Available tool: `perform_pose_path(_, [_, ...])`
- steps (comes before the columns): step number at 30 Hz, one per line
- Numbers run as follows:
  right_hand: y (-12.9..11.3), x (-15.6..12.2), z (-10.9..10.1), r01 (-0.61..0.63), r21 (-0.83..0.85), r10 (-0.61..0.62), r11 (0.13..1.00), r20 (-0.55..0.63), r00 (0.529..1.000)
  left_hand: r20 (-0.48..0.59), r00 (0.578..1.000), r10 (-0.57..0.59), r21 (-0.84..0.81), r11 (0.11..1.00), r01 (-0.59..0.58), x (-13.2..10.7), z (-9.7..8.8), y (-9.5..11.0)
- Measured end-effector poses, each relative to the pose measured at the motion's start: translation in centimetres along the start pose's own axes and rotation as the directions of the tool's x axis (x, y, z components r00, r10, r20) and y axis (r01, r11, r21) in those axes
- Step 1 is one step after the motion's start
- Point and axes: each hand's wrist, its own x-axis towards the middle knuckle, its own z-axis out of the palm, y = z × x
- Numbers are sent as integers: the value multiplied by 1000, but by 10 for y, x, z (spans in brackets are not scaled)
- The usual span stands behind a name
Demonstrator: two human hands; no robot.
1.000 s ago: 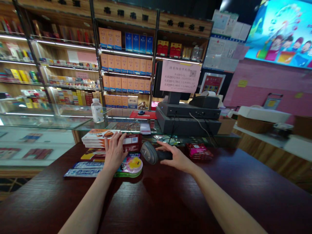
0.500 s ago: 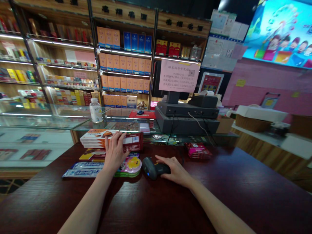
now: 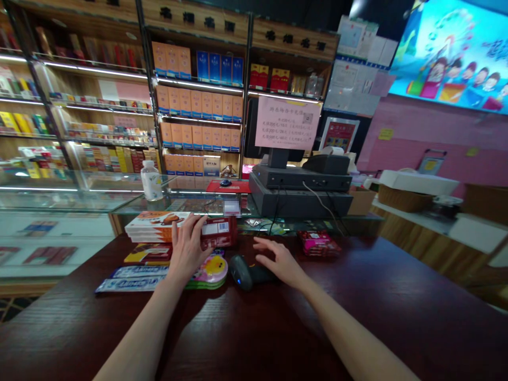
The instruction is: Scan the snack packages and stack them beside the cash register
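Observation:
My left hand [image 3: 188, 244] is around the left end of a dark red packet [image 3: 220, 233] with a white barcode label, its thumb on the near side and its fingers on the far side. Below that wrist lie a pink packet with a yellow duck face [image 3: 214, 269] and long blue-and-white packets [image 3: 133, 280]. Over the handle of a black barcode scanner [image 3: 242, 274] is my right hand [image 3: 280, 262], thumb and fingers apart. The scanner lies on the dark wooden table, a blue light on its head.
Stacked white-and-orange boxes [image 3: 153, 227] and a yellow-and-red packet [image 3: 146, 254] sit left of my left hand. Red-pink packets [image 3: 317, 243] lie at the right. Behind are a bottle [image 3: 151, 181], a glass counter and a cash register [image 3: 299, 193] with trailing cables.
My right hand has let go of the scanner and lifted slightly away from it, with its fingers extended. My left hand stays at the dark red packet. The view has shifted slightly.

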Motion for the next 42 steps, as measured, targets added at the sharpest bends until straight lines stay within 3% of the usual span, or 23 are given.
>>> perform_pose_path(3, [-5,21,9,-81,203,108,976,-123,987,-7,999,39,-9,999,-39,1,-1,5])
perform_pose_path(8, [-6,48,26,-142,441,207,886,-102,973,0,996,94,-26,995,-94,1,-1,13])
perform_pose_path(14, [-10,53,30,-141,428,210,893,-118,971,18,995,94,-39,995,-94,-1,1,19])
perform_pose_path(25, [-12,55,27,-152,398,240,905,-182,954,142,987,-81,12,997,80,5,-2,22])
perform_pose_path(31, [-4,53,21,-227,371,332,900,-251,909,178,979,-101,-197,971,136,5,12,22])
perform_pose_path(37, [-1,42,2,-254,334,356,908,-294,887,199,966,-165,-473,847,242,10,21,18])
perform_pose_path(42, [8,30,-12,-231,312,331,922,-322,887,205,970,-133,-493,842,219,20,16,22])
